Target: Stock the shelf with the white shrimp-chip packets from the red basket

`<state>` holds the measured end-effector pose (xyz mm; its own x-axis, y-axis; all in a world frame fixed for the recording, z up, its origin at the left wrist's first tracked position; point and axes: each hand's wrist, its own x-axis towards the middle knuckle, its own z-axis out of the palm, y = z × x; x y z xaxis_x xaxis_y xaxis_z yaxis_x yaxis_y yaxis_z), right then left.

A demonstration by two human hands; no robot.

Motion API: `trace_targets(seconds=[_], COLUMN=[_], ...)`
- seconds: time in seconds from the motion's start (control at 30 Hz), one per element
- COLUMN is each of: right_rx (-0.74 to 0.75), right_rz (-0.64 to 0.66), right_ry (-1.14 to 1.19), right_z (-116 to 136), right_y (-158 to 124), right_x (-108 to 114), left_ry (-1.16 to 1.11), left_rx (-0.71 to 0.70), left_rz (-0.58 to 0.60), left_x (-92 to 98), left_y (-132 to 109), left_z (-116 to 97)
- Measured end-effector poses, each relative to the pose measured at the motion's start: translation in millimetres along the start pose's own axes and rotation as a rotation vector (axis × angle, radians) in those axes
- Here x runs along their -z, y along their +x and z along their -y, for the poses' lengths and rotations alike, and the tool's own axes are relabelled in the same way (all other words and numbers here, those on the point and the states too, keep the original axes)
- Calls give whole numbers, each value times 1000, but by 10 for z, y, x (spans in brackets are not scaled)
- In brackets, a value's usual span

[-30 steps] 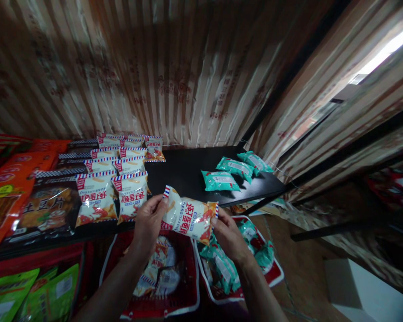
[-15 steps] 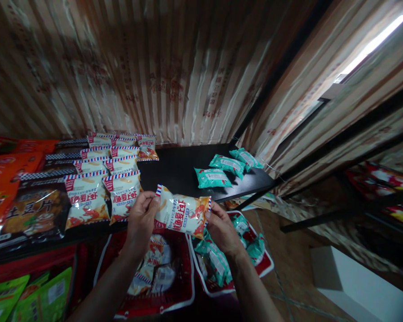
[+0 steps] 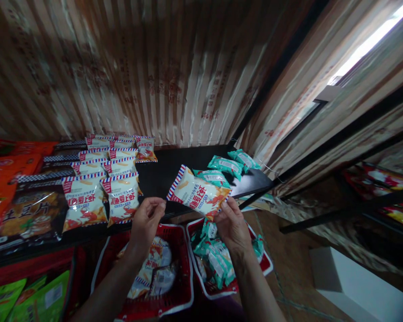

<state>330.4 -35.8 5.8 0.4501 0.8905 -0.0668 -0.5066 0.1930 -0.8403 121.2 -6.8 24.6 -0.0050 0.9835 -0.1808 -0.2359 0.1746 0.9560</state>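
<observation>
A white snack bag (image 3: 199,193) with red lettering, a shrimp picture and striped ends tilts in the air before the black shelf. My right hand (image 3: 233,223) pinches its lower right corner. My left hand (image 3: 149,217) is apart from the bag, just left of its striped end, thumb and fingers drawn together with nothing seen in them. Matching bags (image 3: 122,197) stand in two columns on the shelf to the left. Several green packets (image 3: 225,165) lie at the shelf's right end, one partly hidden behind the held bag.
Below the shelf (image 3: 161,172), one red basket (image 3: 184,286) holds more white bags and another (image 3: 263,264) holds green packets. Brown potato snack packs (image 3: 33,210) and orange packs (image 3: 0,179) are at left. A white box (image 3: 352,281) stands on the floor at right.
The left hand has let go of the bag's left end. In the right hand, the bag has risen slightly to the right and tilted, its left end higher.
</observation>
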Motion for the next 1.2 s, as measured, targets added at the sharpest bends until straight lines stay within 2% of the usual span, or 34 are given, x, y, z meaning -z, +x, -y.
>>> trace_targets(seconds=[0.13,0.3,0.43,0.63,0.73,0.87,1.07,1.13,1.2], right_rx=[37,137,202,254,219,173,-50,-146,-221], right_rz=[18,243,449,543,560,544,374,394,473], right_ry=[-51,-255,-534,-819,-839,-717,-539,-523,-499], right_z=[-53,-67,-21,-76,-130,-146,-171,-178,-174], right_y=[-4,-80,-117,-202,-246,-255,-228,-231,-240], right_x=[-48,-120,-140,-193,-202,-169,-148,-168,-195], left_ry=[-100,-409,-535,-558,-568,-524,-459,-459,-445], left_rx=[69,148,117,100,96,88,107,102,95], left_rz=[137,269,265,219,206,127,100,102,104], left_x=[-18,-58,-60,-67,-65,-39,-38,-50,-57], left_y=[-44,-95,-92,-62,-37,-9,-14,-20,-24], left_z=[-29,-30,-29,-106,-102,-57,-23,-28,-38])
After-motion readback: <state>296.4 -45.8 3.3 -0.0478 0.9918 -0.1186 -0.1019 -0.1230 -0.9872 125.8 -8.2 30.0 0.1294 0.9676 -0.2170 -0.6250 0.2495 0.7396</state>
